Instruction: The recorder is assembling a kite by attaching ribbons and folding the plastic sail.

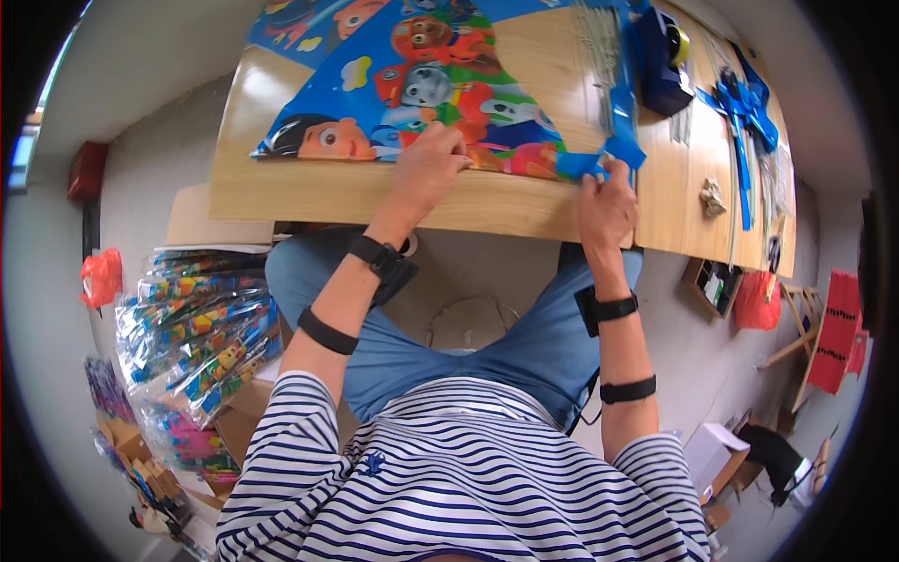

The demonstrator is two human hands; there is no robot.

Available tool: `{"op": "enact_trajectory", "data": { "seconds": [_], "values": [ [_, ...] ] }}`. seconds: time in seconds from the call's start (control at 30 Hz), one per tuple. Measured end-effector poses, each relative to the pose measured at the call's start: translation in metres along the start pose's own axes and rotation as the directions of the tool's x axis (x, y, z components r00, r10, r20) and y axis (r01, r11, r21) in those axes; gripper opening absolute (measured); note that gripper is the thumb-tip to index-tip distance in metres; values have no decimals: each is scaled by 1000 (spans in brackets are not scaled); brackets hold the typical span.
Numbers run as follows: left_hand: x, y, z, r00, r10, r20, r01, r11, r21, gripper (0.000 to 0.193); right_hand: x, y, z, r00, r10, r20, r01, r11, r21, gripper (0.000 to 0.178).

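Note:
A triangular kite [426,89] of printed sheet, blue with cartoon figures, lies over the wooden table near its front edge. My left hand [426,173] is closed in a pinch on the kite's near edge, about the middle. At the right end of that edge, my right hand [609,208] pinches a blue strip [582,165] at the kite's corner. The fingertips hide exactly where each hand grips. More blue ribbon [623,108] runs away from the right hand along the table.
Beyond the right hand are thin rods [599,42] and a dark tape dispenser [661,70]. Blue ribbons [744,112] and a crumpled scrap [713,197] lie further right, with scissors [773,253] at the table's edge. Plastic-wrapped kites [201,318] are piled left of my legs.

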State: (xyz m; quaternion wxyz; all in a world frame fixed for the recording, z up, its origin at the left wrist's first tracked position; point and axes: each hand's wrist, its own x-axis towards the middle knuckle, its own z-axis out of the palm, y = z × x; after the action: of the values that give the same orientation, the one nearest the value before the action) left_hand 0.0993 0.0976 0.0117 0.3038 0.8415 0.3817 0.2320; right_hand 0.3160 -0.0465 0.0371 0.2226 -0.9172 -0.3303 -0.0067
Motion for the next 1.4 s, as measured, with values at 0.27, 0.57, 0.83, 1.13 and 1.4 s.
{"op": "enact_trajectory", "data": {
  "seconds": [0.27, 0.57, 0.83, 1.13, 1.4],
  "values": [
    [2, -5, -2, 999, -38, -25, 34, 991, -132, 14, -45, -72, 54, 595, -802, 52, 741, 573, 350, 76],
    [-50, -64, -60, 952, 173, -252, -102, 957, 272, 44, -57, -69, 67, 529, -807, 264, 806, 575, 140, 87],
    [-105, -112, -104, 992, -69, -104, 109, 887, 448, 86, -56, -71, 64, 520, -800, 300, 816, 569, 101, 76],
    [-121, -122, -115, 980, -125, -156, 187, 850, 493, 89, -54, -71, 63, 496, -816, 296, 831, 545, 109, 73],
    [-121, -141, -128, 956, -173, -238, 273, 824, 497, 82, -55, -76, 56, 500, -807, 314, 822, 557, 123, 74]
  ]
}}
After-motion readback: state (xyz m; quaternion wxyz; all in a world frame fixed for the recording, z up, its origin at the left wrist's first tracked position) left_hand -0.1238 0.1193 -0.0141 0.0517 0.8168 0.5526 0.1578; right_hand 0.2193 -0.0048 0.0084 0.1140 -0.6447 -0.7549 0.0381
